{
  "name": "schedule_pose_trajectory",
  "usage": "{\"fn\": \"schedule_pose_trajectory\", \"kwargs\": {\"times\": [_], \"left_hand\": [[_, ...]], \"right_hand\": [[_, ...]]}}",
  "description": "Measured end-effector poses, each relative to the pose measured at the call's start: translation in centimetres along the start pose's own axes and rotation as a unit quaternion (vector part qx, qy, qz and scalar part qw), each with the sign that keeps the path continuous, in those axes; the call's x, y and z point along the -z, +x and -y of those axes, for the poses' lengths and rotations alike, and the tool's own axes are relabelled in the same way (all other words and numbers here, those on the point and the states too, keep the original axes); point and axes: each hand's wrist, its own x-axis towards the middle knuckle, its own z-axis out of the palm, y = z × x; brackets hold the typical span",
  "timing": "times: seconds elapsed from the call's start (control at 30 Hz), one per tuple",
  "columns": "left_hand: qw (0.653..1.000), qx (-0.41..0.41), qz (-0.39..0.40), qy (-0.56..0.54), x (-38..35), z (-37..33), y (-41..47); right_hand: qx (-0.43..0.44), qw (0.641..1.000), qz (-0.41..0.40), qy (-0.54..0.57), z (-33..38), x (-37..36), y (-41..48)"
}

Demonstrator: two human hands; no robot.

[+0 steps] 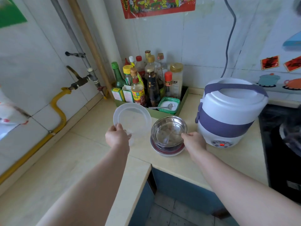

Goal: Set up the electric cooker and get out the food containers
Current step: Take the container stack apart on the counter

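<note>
Our left hand (117,136) holds the near edge of a clear round plastic lid (132,118), with fingers curled round it. The lid is tipped up a little over the pale cream bench (81,160).

Our right hand (193,141) pinches the right rim of a shiny round steel bowl (169,130). The bowl is on top of a white and dark red round container (169,151), which stands on the bench just right of the lid.

Just right of the bowl stands the white and purple electric cooker (228,111). Its lid is shut and its handle lies flat on top. Small red numbers (221,144) glow on its front.

Behind the lid and bowl, in the corner, a long green tray (162,114) holds many sauce bottles (138,93) and a little green tub of white powder (169,104) with a spoon in it. At the far right is a black stove top (280,144).
</note>
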Motion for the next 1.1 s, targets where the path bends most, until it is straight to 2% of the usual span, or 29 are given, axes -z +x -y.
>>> {"fn": "schedule_pose_trajectory", "kwargs": {"times": [0.2,0.33,0.5,0.6,0.83,0.97,1.1], "left_hand": [[0.998,0.017,-0.063,-0.023,3.8,0.6,-0.4],[0.992,0.06,-0.081,-0.072,7.1,1.8,-0.1],[0.987,0.147,-0.032,-0.064,11.9,4.7,0.7],[0.98,0.198,0.003,-0.037,14.9,6.6,1.3],[0.972,0.232,0.043,-0.001,18.1,7.8,1.8],[0.97,0.24,0.034,0.015,18.7,7.8,2.5],[0.975,0.215,0.032,0.048,18.2,7.6,3.6]], "right_hand": [[0.031,0.996,0.016,0.085,2.0,-0.2,-0.4],[0.048,0.985,0.105,0.131,3.5,-2.5,-1.8],[0.033,0.968,0.237,0.078,3.2,-7.1,-4.6],[0.016,0.961,0.276,0.01,1.7,-9.7,-6.3],[0.023,0.945,0.304,-0.118,-0.7,-13.7,-8.9],[0.038,0.947,0.274,-0.165,-1.1,-15.2,-9.5],[0.043,0.954,0.242,-0.171,-1.0,-15.7,-9.4]]}}
